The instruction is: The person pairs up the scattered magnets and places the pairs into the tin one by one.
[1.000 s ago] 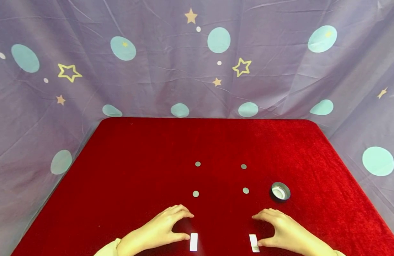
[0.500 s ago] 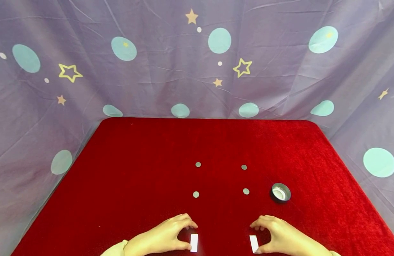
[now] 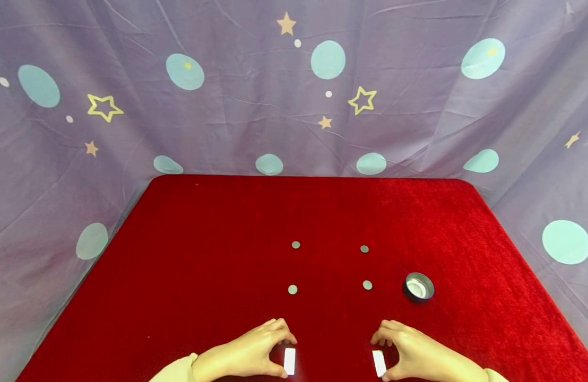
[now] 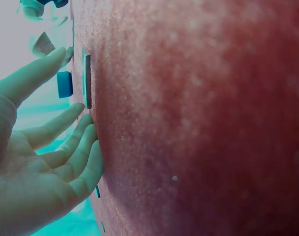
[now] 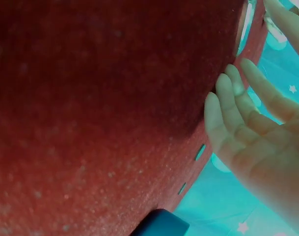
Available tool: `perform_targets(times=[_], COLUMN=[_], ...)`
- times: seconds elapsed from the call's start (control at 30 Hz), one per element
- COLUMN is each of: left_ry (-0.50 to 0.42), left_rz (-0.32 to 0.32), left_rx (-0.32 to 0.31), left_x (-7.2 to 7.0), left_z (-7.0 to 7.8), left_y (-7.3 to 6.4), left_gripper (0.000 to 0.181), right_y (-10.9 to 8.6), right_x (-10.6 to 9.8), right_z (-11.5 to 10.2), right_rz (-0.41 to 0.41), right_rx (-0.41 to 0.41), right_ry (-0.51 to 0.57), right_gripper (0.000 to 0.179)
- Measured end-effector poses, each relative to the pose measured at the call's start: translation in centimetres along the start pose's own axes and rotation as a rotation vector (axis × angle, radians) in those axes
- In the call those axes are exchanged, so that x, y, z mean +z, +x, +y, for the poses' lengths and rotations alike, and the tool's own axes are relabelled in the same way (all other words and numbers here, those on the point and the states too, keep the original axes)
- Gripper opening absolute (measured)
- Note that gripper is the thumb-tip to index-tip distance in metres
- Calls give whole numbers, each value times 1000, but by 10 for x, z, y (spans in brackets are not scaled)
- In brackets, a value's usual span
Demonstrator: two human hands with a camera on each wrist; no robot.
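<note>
Near the front of the red-covered table lie two small white rectangular pieces. My left hand (image 3: pixel 260 347) is around the left white piece (image 3: pixel 289 361), thumb by its near end and fingers beyond its far end. The left wrist view shows that piece (image 4: pixel 87 81) between thumb and fingers, with a gap to the index fingertip. Mirroring this, my right hand (image 3: pixel 408 347) is around the right white piece (image 3: pixel 379 363), thumb at its near end. In the right wrist view this piece (image 5: pixel 246 27) is partly cut off and the fingers are loosely bent, apart from it.
Several small pale discs lie farther back, including a back left disc (image 3: pixel 296 245) and a front right disc (image 3: pixel 368 285). A dark round shallow tin (image 3: pixel 418 287) stands beyond my right hand. A patterned curtain (image 3: pixel 246 90) encloses the red table (image 3: pixel 217 228).
Both hands have drawn nearer to the front edge and slightly inward, with thumb and fingers closer about the white pieces. The pieces, discs and tin stay put.
</note>
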State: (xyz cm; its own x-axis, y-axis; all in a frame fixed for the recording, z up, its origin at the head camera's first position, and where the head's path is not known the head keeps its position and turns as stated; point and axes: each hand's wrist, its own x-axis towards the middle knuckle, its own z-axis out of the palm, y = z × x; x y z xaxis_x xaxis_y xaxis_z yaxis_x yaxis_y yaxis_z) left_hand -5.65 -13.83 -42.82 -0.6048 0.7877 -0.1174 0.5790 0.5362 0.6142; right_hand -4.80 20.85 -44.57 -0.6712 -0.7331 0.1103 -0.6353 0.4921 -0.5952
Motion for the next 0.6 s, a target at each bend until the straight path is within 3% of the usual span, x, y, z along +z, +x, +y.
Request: perform_targets(times=[0.2, 0.6], left_ry=[4, 78], left_rz=[-24, 27], left_rx=[-10, 3], left_x=[2, 10], left_z=[-3, -2], left_y=[4, 9], left_gripper=[46, 47], right_y=[5, 6], right_x=[3, 8], right_z=[4, 5], right_rz=[34, 66], right_rx=[-114, -154], right_ry=[-91, -156], right_gripper=[41, 45])
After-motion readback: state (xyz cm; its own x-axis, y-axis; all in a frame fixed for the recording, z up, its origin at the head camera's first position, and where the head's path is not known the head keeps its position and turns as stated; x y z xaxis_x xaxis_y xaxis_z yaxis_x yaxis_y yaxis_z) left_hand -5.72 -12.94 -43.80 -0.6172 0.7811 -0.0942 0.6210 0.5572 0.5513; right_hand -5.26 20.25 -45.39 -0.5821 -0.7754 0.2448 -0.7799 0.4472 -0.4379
